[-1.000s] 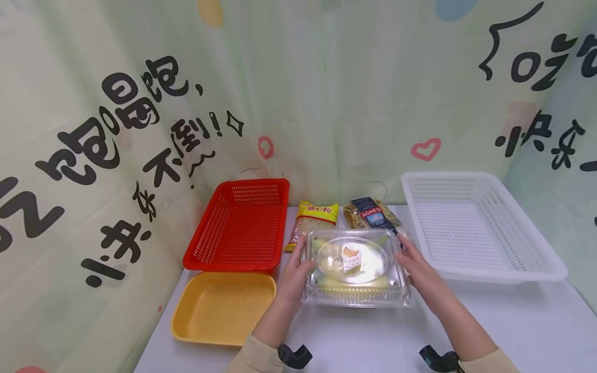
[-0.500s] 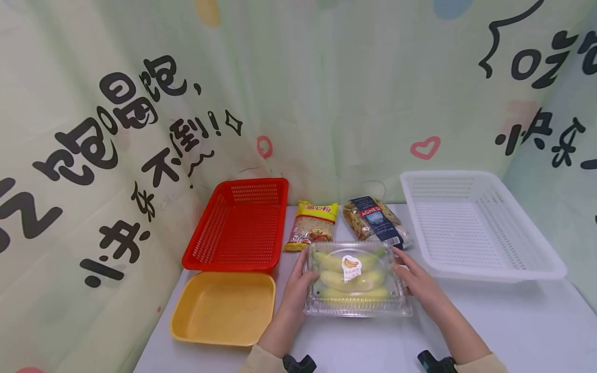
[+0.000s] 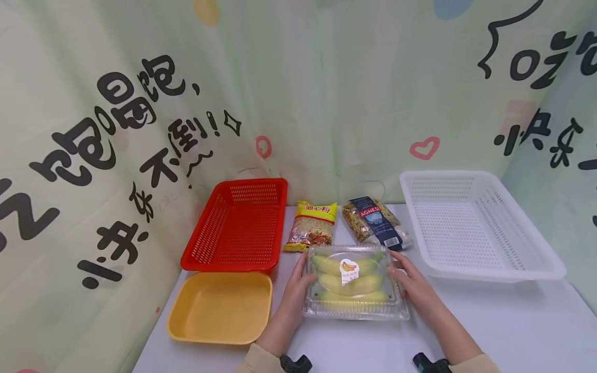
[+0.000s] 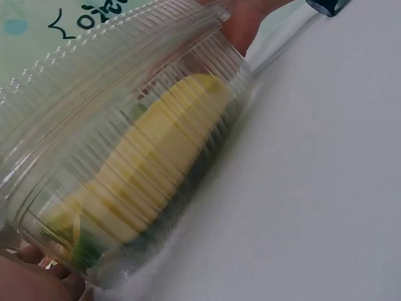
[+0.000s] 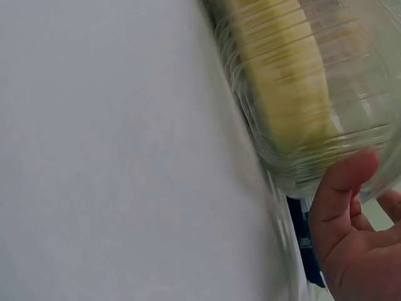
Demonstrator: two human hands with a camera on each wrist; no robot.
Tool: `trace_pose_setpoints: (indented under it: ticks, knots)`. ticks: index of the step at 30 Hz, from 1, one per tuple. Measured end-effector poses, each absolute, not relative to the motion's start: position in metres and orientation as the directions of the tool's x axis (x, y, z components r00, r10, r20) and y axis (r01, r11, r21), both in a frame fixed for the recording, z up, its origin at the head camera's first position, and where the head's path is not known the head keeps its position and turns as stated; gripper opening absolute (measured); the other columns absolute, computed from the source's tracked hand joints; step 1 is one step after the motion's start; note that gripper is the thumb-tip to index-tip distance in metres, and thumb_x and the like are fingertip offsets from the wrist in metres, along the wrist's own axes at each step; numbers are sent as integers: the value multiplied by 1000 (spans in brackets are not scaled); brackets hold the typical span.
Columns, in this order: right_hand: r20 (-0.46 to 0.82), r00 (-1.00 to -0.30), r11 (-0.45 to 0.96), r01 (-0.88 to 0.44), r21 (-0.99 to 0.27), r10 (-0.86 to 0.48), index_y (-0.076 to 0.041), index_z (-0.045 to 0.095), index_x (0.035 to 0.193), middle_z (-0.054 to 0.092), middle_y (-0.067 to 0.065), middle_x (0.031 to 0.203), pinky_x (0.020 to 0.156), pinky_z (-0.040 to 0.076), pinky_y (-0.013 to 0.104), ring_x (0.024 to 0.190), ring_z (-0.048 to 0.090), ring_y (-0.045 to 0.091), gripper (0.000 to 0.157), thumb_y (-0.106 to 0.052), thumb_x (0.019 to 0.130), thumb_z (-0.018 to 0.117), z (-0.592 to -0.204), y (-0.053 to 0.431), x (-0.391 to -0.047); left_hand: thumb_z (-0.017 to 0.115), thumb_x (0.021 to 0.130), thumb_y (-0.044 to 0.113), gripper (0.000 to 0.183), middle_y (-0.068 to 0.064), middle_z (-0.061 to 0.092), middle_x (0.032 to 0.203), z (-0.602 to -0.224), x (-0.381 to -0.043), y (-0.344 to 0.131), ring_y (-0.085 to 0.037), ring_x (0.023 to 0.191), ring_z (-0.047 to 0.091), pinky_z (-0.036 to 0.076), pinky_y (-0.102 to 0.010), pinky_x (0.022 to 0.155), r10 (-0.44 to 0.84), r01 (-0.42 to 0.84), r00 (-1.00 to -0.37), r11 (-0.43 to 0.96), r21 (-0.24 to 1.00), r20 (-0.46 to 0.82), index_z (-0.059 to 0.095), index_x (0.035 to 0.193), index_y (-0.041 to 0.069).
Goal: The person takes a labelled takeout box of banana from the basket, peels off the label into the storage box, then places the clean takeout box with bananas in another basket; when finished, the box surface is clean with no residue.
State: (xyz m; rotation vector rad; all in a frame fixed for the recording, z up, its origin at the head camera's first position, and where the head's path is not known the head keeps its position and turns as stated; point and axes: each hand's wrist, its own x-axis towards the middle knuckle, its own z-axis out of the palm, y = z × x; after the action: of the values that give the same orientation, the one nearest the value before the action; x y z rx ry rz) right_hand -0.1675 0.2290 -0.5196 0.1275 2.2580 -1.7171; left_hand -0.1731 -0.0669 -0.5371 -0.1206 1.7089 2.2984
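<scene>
A clear plastic clamshell box (image 3: 356, 305) of yellow-green bananas (image 3: 350, 283), with a white banana label on its lid, is held level between both hands over the front middle of the table. My left hand (image 3: 293, 291) grips its left side, thumb by the lid edge. On the opposite side my right hand (image 3: 417, 290) holds the box, thumb along the wall and fingers partly hidden behind it. Through the ribbed wall a banana (image 4: 156, 157) shows in the left wrist view. The right wrist view has my right thumb (image 5: 351, 172) against a lower corner.
Behind the box lie a yellow-topped pasta bag (image 3: 311, 225) and a dark-blue-labelled AGNESI bag (image 3: 375, 220). A red basket (image 3: 235, 228) and a yellow tub (image 3: 219, 308) stand on the left. The white basket (image 3: 466, 238) is at the right. A printed curtain (image 3: 336, 103) closes the back.
Both hands have brought the banana box down and toward the front edge, fast at first and then slightly. More of the two bags behind it shows now.
</scene>
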Motion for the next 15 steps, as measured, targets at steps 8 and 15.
trace_pose_setpoints:
  ticks: [8, 15]
  knots:
    - [-285, -952, 227, 254, -940, -116, -26, 12, 159, 21, 19, 152, 91, 42, 36, 134, 33, 35, 70, -51, 101, 43, -530, 230, -170, 43, 98, 21, 66, 2, 13, 167, -548, -179, -72, -26, 155, 3, 8, -54, 124, 240, -218, -959, -277, 936, -152, 19, 159, 29]
    - [-296, -949, 221, 266, -938, -111, -27, 11, 159, 21, 18, 152, 96, 44, 41, 135, 33, 36, 72, -54, 101, 42, -531, 229, -170, 41, 98, 24, 67, 1, 5, 168, -554, -182, -74, -26, 155, -4, 2, -57, 123, 277, -172, -956, -255, 952, -98, 15, 160, 27]
